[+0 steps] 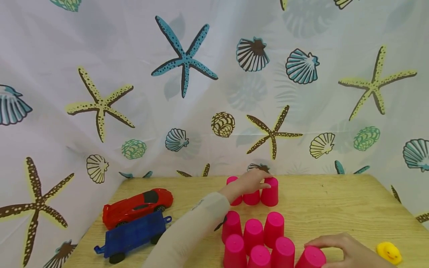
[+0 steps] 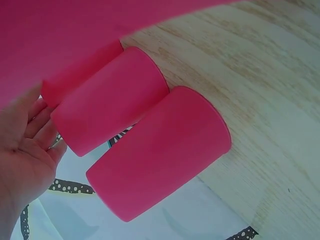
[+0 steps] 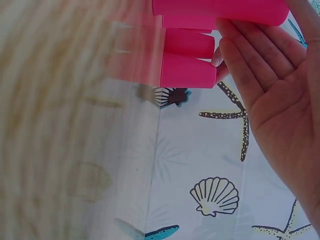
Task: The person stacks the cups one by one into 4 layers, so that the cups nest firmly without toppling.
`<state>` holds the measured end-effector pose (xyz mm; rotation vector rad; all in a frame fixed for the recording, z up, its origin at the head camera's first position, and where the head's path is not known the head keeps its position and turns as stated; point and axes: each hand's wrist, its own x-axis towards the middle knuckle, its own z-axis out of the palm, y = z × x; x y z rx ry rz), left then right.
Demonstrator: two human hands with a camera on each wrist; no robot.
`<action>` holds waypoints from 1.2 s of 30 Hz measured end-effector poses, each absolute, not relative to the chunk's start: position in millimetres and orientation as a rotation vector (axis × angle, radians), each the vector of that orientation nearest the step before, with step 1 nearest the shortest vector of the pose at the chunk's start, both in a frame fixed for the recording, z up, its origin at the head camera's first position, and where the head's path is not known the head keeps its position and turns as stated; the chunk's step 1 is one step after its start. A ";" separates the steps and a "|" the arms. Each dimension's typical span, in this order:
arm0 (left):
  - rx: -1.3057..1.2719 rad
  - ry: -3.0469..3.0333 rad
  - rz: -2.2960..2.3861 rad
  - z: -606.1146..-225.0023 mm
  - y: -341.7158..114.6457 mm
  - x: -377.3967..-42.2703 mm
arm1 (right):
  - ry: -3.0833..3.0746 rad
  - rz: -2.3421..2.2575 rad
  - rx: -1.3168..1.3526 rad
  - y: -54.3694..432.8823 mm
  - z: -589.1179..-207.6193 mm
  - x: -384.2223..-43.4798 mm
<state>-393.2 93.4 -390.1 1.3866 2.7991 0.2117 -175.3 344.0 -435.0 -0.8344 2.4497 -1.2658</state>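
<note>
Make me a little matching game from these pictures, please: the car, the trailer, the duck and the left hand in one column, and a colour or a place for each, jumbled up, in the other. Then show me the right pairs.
Things:
1. toy car
2. toy trailer
3. toy duck
4. left hand

Colours and places:
A. yellow
B. at the back row of pink cups
C. blue
D. red

Right pairs:
1 – D
2 – C
3 – A
4 – B
</note>
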 end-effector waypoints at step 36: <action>1.070 2.548 1.277 -403.3 -70.1 -298.4 | 3.315 -1.672 -0.676 354.1 -414.9 -245.7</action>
